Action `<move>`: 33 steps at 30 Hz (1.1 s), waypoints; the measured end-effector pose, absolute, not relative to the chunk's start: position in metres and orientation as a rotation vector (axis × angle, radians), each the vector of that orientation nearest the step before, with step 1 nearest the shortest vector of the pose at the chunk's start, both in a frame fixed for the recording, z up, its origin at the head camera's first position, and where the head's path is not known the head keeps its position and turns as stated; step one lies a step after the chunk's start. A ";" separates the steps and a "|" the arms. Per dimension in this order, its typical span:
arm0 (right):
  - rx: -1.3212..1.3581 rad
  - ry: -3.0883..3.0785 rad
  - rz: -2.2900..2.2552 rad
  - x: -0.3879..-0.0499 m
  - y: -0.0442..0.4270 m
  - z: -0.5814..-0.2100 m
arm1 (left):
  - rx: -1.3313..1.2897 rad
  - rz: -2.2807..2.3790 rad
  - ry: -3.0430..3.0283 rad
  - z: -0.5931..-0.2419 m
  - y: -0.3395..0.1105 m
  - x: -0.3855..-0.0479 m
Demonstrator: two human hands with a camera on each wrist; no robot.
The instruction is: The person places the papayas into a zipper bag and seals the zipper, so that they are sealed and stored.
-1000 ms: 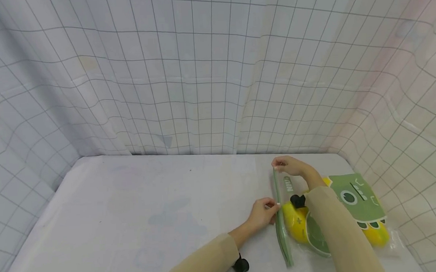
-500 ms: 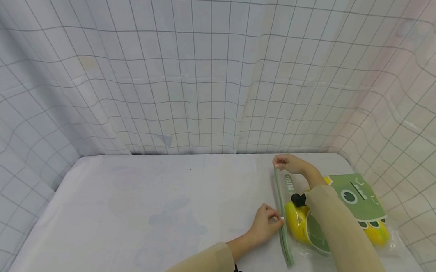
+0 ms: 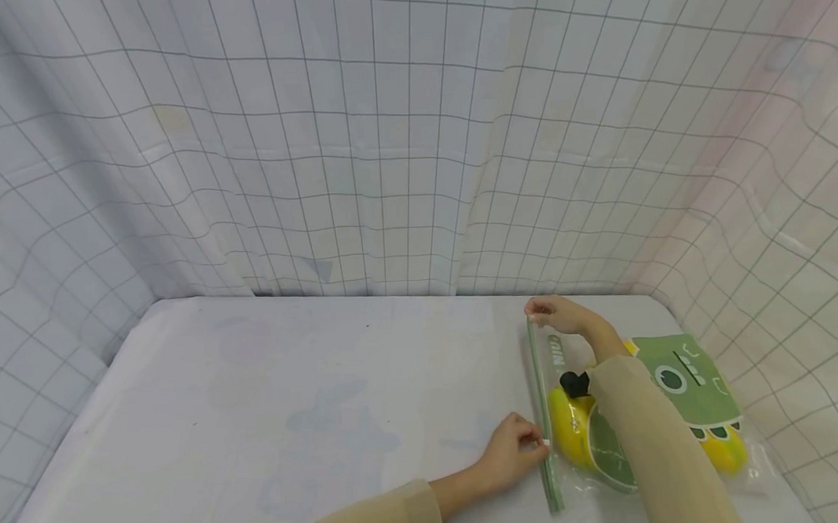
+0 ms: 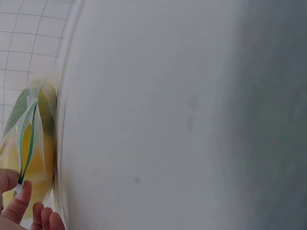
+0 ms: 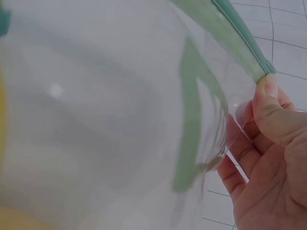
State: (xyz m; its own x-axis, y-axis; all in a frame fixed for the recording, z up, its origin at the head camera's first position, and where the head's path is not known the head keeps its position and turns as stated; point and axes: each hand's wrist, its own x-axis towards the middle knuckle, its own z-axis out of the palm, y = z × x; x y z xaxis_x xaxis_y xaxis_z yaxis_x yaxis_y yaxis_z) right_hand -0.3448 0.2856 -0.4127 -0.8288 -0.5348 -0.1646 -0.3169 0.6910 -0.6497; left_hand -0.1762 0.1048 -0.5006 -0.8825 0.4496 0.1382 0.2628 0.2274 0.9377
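A clear zip bag (image 3: 557, 351) with a green zip strip (image 3: 536, 374) lies at the right of the table. Yellow and green contents (image 3: 571, 429) fill its right part, with a cartoon eye and teeth showing. My left hand (image 3: 506, 456) pinches the white slider (image 4: 19, 187) between thumb and forefinger, low on the strip. Beyond the slider, in the left wrist view, the two green edges of the zip stand apart. At the far end of the strip, my right hand (image 3: 560, 317) pinches the bag's corner, thumb on top in the right wrist view. My right sleeve hides part of the bag.
A white-covered table (image 3: 256, 412) spreads to the left of the bag. Grid-patterned curtains (image 3: 386, 176) hang behind it and on both sides. The bag's right end reaches close to the right curtain.
My left hand has slid the white slider along the strip toward the near edge of the table. My right hand stays at the far corner, shifted only slightly.
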 end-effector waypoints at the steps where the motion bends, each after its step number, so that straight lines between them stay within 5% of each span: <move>1: -0.674 2.564 -0.887 -0.345 0.286 -0.413 | 0.690 1.730 2.320 -0.501 0.105 -0.175; 13: -0.854 2.456 -1.030 -0.351 0.295 -0.417 | 0.778 1.695 2.306 -0.503 0.103 -0.159; 26: -0.658 2.547 -0.948 -0.345 0.290 -0.413 | 1.069 1.409 2.469 -0.504 0.102 -0.139; 33: -0.701 2.549 -0.929 -0.346 0.288 -0.411 | 1.015 1.390 2.427 -0.501 0.099 -0.142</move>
State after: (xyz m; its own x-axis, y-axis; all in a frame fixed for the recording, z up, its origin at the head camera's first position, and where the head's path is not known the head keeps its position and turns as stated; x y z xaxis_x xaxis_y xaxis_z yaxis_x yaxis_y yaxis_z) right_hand -0.3465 0.2884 -0.4109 -0.8211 -0.5527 -0.1422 -0.3317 0.6650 -0.6692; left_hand -0.1423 0.0995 -0.5013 -0.7550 0.6301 0.1816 0.4754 0.3352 0.8134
